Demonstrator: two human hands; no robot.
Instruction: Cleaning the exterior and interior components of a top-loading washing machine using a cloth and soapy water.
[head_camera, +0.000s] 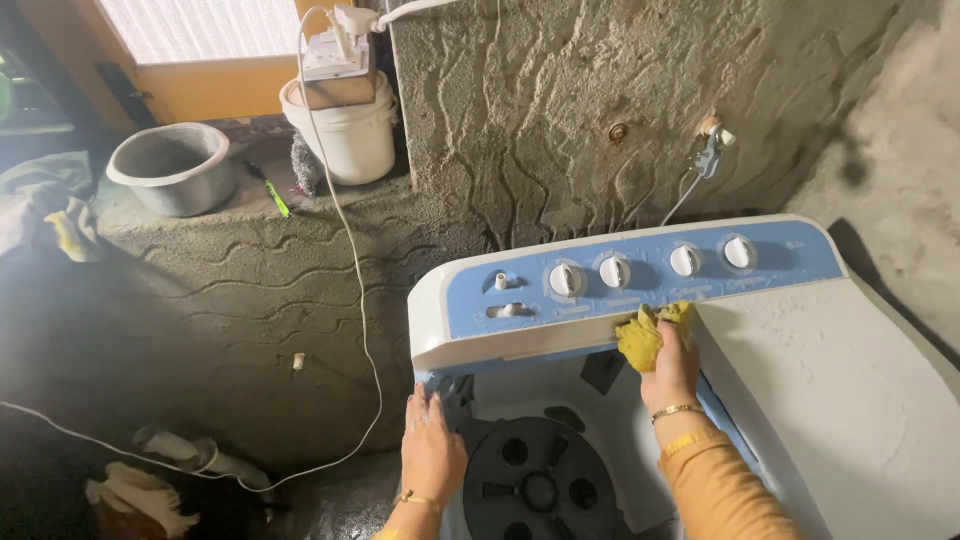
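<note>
My right hand (672, 362) was closed around a crumpled yellow cloth (648, 333), pressing it against the lower edge of the long blue control panel (640, 280) of the white twin-tub washing machine (860, 370). The cloth sat just below the panel's four white round knobs (613, 271), between the second and third of them, so the panel ran away from my hand on both sides — its long axis lay left to right, with a slight climb toward the far right. More of the blue strip lay to the left of the cloth than to the right. My left hand (430, 452) held nothing; it lay flat, fingers spread a little, on the near left rim of the open wash tub, beside the black round perforated spinner cover (540, 485) down inside. That hand was well below the panel, so the right was plainly the nearer one to it. Beyond the machine stood the rough grey plastered wall (560, 110), with a white plastic bucket (345, 130) and a grey metal basin (175, 165) on the ledge at the far left.
</note>
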